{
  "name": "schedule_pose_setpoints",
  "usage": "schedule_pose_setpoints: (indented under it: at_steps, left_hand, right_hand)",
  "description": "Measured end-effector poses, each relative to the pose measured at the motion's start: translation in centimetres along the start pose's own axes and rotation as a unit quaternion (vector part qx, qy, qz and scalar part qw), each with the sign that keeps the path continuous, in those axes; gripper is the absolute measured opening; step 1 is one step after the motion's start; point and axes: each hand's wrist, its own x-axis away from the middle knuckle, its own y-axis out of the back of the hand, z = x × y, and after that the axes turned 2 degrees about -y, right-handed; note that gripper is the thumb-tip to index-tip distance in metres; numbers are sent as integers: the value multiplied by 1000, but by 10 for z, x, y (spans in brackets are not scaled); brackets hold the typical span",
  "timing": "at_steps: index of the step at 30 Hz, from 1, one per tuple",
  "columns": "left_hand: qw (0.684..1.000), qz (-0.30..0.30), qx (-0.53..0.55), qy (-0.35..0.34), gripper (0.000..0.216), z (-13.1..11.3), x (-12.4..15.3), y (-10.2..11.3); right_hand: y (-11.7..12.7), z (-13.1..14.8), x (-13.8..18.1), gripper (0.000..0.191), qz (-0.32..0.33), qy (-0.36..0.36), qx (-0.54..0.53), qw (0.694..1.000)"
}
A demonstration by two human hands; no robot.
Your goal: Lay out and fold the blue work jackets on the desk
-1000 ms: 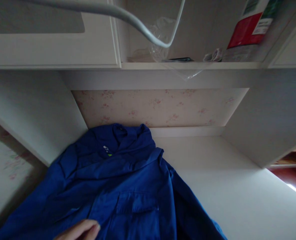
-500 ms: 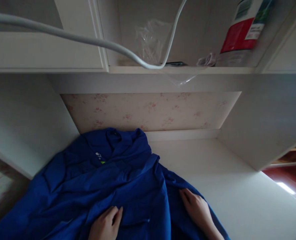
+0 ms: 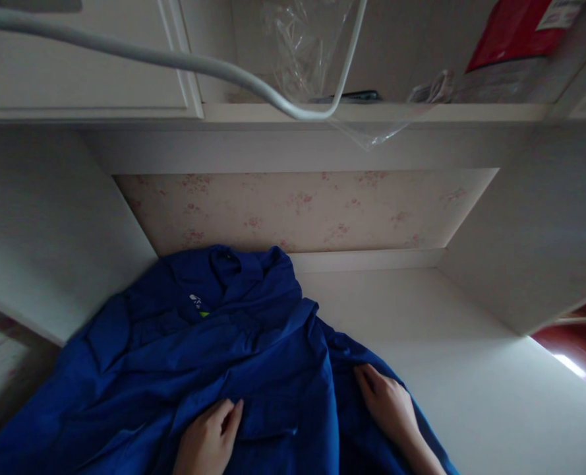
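Head view: both your hands now rest on the jacket (image 3: 213, 356), which lies spread on the counter (image 3: 470, 382); a second ago only the left showed. Left hand (image 3: 208, 442) lies flat, fingers (image 3: 231, 415) together; right hand (image 3: 386, 406) presses the front edge, fingers loosely spread, so smoothing appears under way.

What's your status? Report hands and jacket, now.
Left hand flat on blue jacket, near chest pocket. Right hand on its right front edge. Jacket spread on white desk, collar to wall. Grey cable hangs above.
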Motion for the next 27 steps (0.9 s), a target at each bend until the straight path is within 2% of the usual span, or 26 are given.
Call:
schedule_pose_setpoints:
  at_steps: [10,17,27]
  left_hand:
    - [1000,1,3,1,40,-1,0,1]
    - [999,36,13,35,40,1,0,1]
    - [1000,1,-1,-7,40,-3,0,2]
  right_hand:
    - [1,1,2,42,6,7,-6,1000]
    - [2,2,2,41,10,9,-16,1000]
    - [-2,0,2,44,1,11,-23,1000]
